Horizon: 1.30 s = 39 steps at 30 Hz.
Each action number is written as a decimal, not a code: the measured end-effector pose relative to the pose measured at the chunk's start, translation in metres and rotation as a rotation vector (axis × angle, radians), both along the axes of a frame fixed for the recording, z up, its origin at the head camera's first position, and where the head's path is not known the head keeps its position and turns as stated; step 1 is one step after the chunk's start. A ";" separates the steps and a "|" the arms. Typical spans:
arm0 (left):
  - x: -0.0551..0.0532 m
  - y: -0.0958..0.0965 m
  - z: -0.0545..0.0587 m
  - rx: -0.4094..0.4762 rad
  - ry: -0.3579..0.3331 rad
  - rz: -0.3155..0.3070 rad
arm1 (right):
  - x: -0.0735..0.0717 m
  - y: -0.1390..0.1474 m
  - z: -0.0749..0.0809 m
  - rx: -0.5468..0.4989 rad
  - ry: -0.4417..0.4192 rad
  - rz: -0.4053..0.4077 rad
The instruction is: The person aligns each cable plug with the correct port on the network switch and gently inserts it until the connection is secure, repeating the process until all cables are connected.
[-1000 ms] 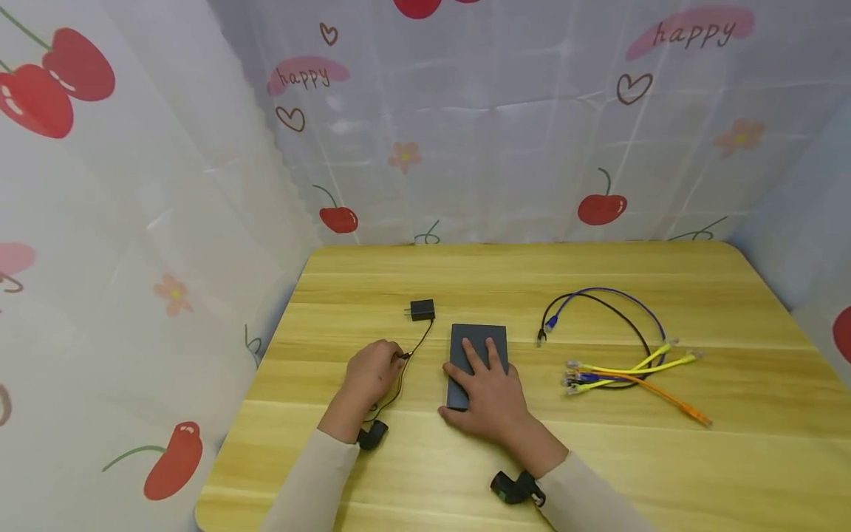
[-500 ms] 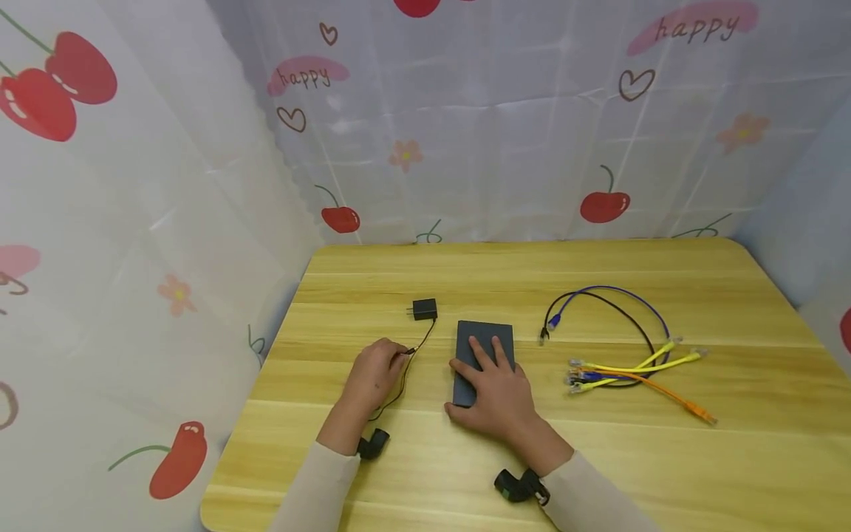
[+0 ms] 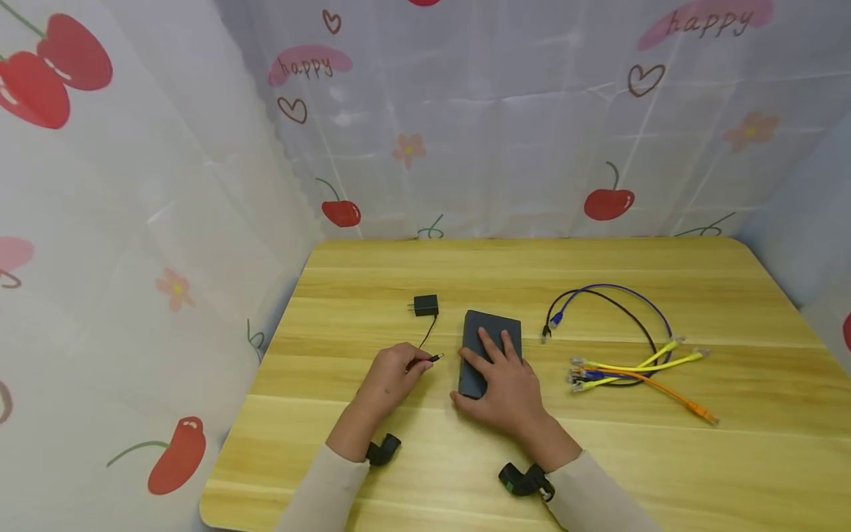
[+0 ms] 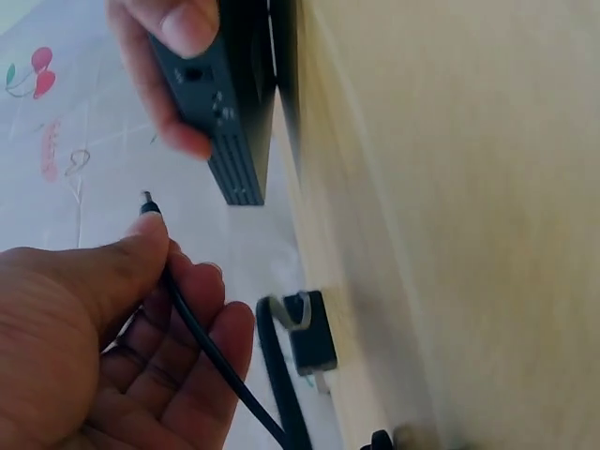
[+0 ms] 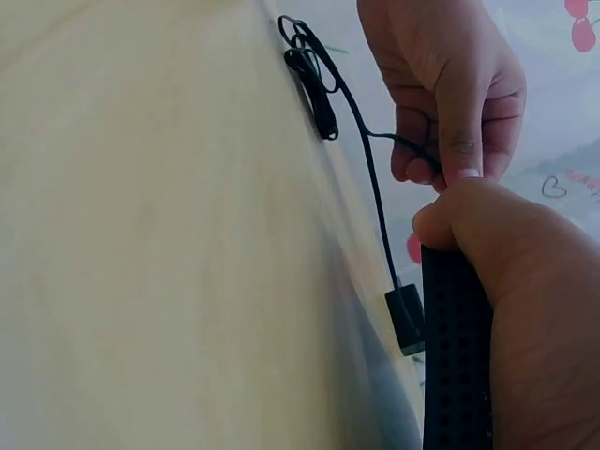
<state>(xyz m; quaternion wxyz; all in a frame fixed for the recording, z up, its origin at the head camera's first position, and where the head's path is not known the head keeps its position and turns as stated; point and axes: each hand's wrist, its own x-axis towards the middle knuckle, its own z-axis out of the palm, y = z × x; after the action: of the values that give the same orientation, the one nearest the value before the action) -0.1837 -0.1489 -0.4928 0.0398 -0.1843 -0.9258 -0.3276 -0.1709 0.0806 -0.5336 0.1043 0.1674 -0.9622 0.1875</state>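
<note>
My left hand [image 3: 392, 378] pinches a black barrel power plug [image 3: 436, 357] between thumb and fingertips, its metal tip pointing toward the dark flat electronic box [image 3: 495, 323]. Spread over the box's top, my right hand [image 3: 510, 390] holds it, with digits hooked over its left edge. In the left wrist view, the box's side [image 4: 234, 169] shows a small socket, smaller openings and vent slots; the plug's tip [image 4: 147, 199] is apart from it. From the plug, the cord [image 4: 211, 352] runs toward a black power adapter [image 3: 425, 305] on the table.
Right of the box lie several network cables: yellow [image 3: 638, 369], orange [image 3: 671, 397], blue [image 3: 621, 287] and black [image 3: 625, 316]. A bundled stretch of cord [image 5: 314, 94] shows in the right wrist view. A patterned curtain [image 3: 492, 148] stands behind the wooden table [image 3: 372, 273].
My left hand has moved right with the plug, whose tip now points out toward the box. Under my right hand, the box has shifted slightly right and away and turned a little clockwise.
</note>
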 end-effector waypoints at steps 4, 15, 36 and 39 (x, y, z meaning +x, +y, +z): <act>0.004 0.007 0.000 -0.010 -0.054 -0.060 | -0.001 0.003 0.002 -0.017 0.000 0.001; 0.004 0.016 0.000 -0.126 -0.027 -0.217 | 0.001 0.005 0.004 -0.043 0.023 0.020; 0.000 0.024 -0.001 -0.279 -0.063 -0.286 | 0.005 0.003 0.002 0.031 -0.008 0.057; 0.000 0.026 -0.001 -0.278 -0.064 -0.286 | 0.005 0.002 0.003 0.045 0.009 0.055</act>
<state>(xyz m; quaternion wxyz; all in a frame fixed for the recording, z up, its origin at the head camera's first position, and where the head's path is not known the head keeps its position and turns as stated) -0.1838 -0.1232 -0.4934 -0.0627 -0.3070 -0.9274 -0.2044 -0.1659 0.0828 -0.5307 0.0995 0.1972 -0.9608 0.1678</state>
